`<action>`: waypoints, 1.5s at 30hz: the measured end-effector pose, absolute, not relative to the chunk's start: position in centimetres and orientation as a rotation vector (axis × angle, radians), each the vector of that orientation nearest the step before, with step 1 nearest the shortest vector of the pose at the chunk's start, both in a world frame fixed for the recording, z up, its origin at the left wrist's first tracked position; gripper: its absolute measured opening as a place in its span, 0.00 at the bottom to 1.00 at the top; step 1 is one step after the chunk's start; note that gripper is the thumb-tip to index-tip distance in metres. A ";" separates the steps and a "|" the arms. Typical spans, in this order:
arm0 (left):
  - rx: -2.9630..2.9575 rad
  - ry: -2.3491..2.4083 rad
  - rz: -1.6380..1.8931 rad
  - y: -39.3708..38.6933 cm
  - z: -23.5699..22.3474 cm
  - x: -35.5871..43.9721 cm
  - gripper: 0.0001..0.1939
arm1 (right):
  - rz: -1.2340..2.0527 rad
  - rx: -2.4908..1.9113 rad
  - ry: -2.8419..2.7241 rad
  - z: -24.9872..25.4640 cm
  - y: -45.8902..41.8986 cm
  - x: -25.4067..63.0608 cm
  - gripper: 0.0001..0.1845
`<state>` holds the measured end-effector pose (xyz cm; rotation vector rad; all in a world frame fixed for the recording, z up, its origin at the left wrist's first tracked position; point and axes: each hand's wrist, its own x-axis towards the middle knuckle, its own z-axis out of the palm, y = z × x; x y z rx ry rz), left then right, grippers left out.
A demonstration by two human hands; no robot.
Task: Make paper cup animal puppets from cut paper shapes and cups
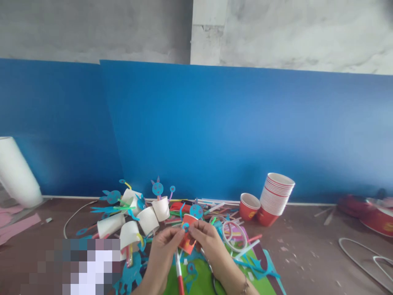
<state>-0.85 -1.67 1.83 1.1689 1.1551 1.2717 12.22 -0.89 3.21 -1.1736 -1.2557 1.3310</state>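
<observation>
Both my hands meet low in the middle of the view around a small red paper cup (188, 243). My left hand (164, 246) pinches a small blue ring-shaped cutout (185, 225) against the cup's side. From the right, my right hand (206, 237) grips the cup with curled fingers. A blue round paper head (196, 211) sticks up behind the cup. Under my hands lie a red and white straw (179, 274), a green sheet (201, 278) and blue foam cutouts (258, 268).
Several white paper cups with blue cutouts and coloured straws (135, 217) lie to the left. A tilted stack of red cups (274, 198) and a single red cup (248, 206) stand to the right. Behind everything stands a blue board (233, 131). White wire loops (365, 258) lie far right, a white roll (15, 172) far left.
</observation>
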 end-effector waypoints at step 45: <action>1.731 1.454 1.171 -0.8 -3.6 1.0 0.41 | 1.114 -1.343 -1.198 3.2 2.7 22.5 0.08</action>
